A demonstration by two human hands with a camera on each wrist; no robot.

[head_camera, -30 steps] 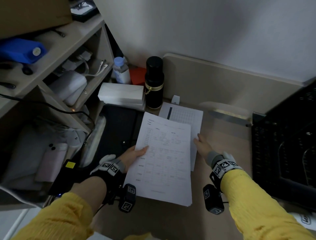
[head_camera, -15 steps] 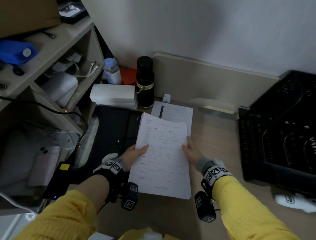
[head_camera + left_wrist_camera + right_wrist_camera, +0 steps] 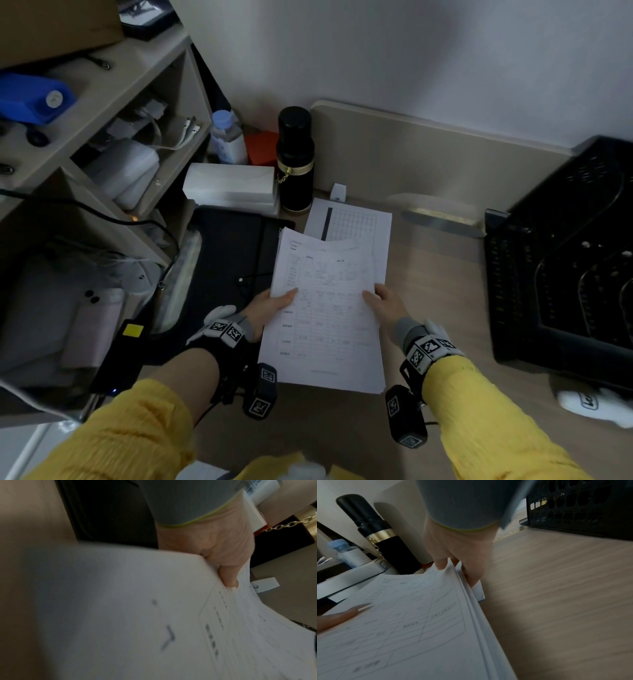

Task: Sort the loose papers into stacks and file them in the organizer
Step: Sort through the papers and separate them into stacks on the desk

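- Dim light falls on a pale wood bench point(image 3: 445, 291) set against a white wall, and your work sits at the centre of the head view.
- You hold a stack of printed forms point(image 3: 325, 318) just above the bench, near edge low in the frame, far edge lifted toward the wall; both sides are gripped, probably so the sheets can be squared before filing.
- Your left hand point(image 3: 270, 305) pinches the stack's left edge, thumb on top of the print and fingers hidden underneath, which keeps that side from fanning.
- Your right hand point(image 3: 387, 305) clamps the right edge the same way; the right wrist view shows the thumb point(image 3: 441, 562) over the top sheet and fingers below, with several sheet edges still stepped and not flush.
- A gridded sheet point(image 3: 356, 222) lies flat on the bench just past the stack's far edge, partly covered by it, likely a separate pile.
- At the right edge of the frame stands the black perforated organizer point(image 3: 565, 274), well apart from the stack, so a carry to the right is still needed.
- Behind the papers, upper centre, a black flask point(image 3: 295, 161) stands upright beside a white box point(image 3: 229, 185); it looks close enough to knock if you lift the stack forward.
- Shelves point(image 3: 102, 102) of clutter fill the upper left.
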